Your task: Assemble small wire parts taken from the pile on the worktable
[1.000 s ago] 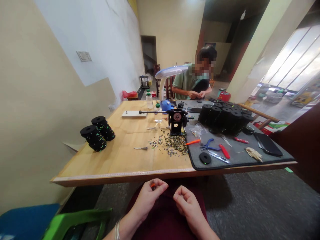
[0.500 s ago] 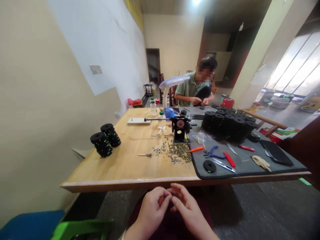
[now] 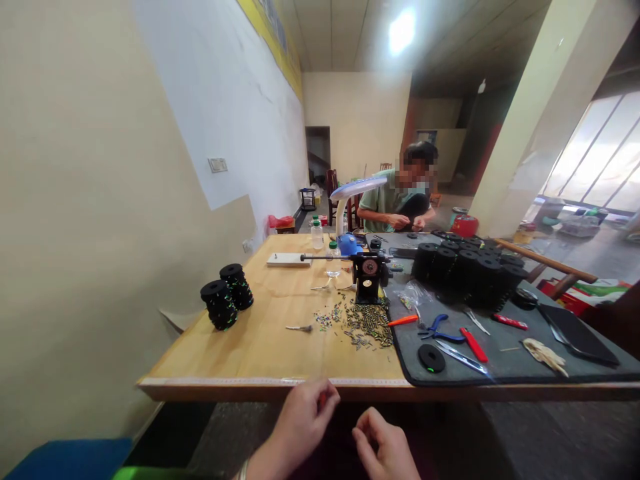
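Note:
My left hand (image 3: 306, 415) is at the table's front edge, its thumb and fingers closed around a small orange-red thing (image 3: 323, 401); most of that is hidden, so I cannot tell its kind. My right hand (image 3: 384, 445) is lower and to the right, thumb and forefinger drawn together, and whatever they hold is too small to make out. A gap separates the two hands. Beyond them on the wooden table (image 3: 240, 353) are a thin, pale tool with a grey tip (image 3: 300, 328) and a heap of small dark-and-gold pieces (image 3: 370, 323).
Black spools stand at the left (image 3: 220, 307) and in a larger group at the right (image 3: 470, 273). A black winding device (image 3: 369, 277) stands mid-table. The grey mat (image 3: 480, 333) holds blue pliers (image 3: 440, 330), tweezers (image 3: 463, 358) and a black disc (image 3: 431, 358). Across sits a co-worker (image 3: 380, 207).
My hands, close together before, have come apart; the right one has moved down and right. The view has tilted up, so the table appears lower.

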Tool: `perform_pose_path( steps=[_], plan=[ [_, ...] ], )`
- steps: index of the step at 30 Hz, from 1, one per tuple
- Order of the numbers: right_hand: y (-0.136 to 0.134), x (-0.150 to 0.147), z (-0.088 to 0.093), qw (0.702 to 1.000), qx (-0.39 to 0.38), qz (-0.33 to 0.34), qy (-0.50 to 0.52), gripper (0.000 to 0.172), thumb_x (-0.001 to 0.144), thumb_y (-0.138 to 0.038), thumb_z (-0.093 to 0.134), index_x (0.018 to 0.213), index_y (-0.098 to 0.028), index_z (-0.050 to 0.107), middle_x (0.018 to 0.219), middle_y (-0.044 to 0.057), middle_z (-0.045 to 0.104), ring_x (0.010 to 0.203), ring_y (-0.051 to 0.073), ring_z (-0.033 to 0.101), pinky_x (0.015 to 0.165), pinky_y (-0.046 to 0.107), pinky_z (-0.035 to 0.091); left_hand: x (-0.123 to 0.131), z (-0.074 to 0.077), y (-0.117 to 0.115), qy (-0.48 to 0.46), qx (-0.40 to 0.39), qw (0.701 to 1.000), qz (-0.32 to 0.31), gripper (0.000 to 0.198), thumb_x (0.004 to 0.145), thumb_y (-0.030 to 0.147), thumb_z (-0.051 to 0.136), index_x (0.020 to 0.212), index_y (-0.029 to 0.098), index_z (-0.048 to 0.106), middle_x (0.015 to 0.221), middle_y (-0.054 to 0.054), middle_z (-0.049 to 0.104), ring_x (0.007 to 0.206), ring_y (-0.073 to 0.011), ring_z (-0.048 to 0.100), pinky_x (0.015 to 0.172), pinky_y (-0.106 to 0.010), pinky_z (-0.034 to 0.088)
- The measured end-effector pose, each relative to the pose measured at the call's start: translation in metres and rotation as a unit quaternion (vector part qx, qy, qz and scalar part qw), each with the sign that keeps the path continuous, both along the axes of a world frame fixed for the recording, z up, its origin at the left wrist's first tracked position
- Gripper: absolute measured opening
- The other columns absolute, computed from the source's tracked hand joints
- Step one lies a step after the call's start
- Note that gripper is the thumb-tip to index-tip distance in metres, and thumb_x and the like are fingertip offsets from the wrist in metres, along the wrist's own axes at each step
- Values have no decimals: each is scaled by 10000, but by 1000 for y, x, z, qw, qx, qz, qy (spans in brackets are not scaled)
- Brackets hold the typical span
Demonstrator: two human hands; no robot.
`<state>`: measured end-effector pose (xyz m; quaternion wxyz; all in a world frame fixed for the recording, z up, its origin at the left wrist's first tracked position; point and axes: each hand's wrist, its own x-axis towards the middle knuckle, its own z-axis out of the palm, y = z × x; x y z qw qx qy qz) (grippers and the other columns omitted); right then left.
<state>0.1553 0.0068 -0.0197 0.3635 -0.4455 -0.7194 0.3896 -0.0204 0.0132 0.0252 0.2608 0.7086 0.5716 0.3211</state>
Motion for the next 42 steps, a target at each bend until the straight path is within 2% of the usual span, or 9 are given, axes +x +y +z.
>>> perform_pose_path(
  steps=[5, 11, 17, 21, 28, 32, 36, 39, 42],
  plan=[
    [3, 1, -8, 975, -151, -50, 153, 350, 777, -508, 570, 653, -212, 432, 467, -91, 352, 414, 77, 304, 419, 211, 224, -40, 16, 47, 199, 13, 976, 85, 144, 833, 216, 486, 907, 193, 607, 888, -62, 662, 800, -191, 611, 709, -271, 421],
    [6, -1, -13, 907, -297, -66, 292, 545, 582, -687, 668, 627, -217, 395, 374, -146, 263, 343, 30, 176, 363, 182, 91, -60, 24, 81, 253, 4, 963, 88, 193, 802, 200, 518, 971, 169, 604, 988, -103, 668, 937, -227, 595, 803, -310, 410],
    [4, 1, -15, 874, -330, -80, 347, 535, 564, -641, 724, 649, -203, 430, 352, -138, 332, 321, 11, 147, 350, 176, 62, -66, 29, 87, 268, 21, 958, 103, 221, 860, 323, 482, 981, 187, 607, 990, -97, 671, 956, -241, 582, 794, -317, 401],
    [4, 0, -14, 862, -335, -80, 371, 523, 566, -617, 742, 654, -202, 434, 350, -144, 322, 314, 5, 134, 347, 170, 55, -74, 31, 103, 274, 45, 954, 111, 244, 882, 187, 402, 1009, 162, 609, 1042, -120, 648, 1034, -245, 536, 847, -326, 376],
    [3, 1, -17, 858, -337, -79, 379, 518, 575, -611, 741, 659, -207, 429, 347, -144, 333, 309, 3, 132, 341, 168, 53, -78, 22, 135, 270, 33, 960, 59, 114, 740, 116, 554, 736, 171, 653, 841, -93, 676, 856, -225, 589, 750, -282, 407],
    [1, 3, -19, 855, -340, -80, 385, 510, 588, -598, 743, 662, -205, 425, 351, -145, 333, 312, 0, 129, 342, 165, 53, -78, 24, 137, 247, 49, 963, 96, 159, 798, 138, 474, 727, 167, 613, 771, -88, 660, 766, -217, 597, 685, -288, 409],
    [-2, 3, -15, 852, -339, -88, 388, 513, 586, -604, 739, 662, -204, 427, 353, -147, 323, 317, 2, 127, 347, 171, 51, -84, 40, 128, 205, 87, 963, 151, 187, 852, 159, 389, 800, 161, 569, 791, -92, 640, 775, -222, 597, 696, -309, 425],
    [-5, 2, -9, 852, -335, -100, 389, 490, 607, -578, 740, 675, -202, 433, 373, -140, 337, 333, 8, 147, 361, 172, 64, -87, 52, 116, 167, 113, 964, 173, 154, 861, 194, 393, 857, 164, 544, 870, -96, 639, 822, -218, 600, 731, -323, 445],
    [-7, 0, -4, 850, -334, -102, 394, 478, 613, -561, 741, 682, -203, 432, 374, -139, 332, 339, 14, 152, 365, 174, 69, -76, 50, 92, 82, 98, 981, 146, 134, 852, 287, 450, 853, 177, 527, 800, -47, 637, 707, -169, 602, 646, -279, 474]
  ],
)
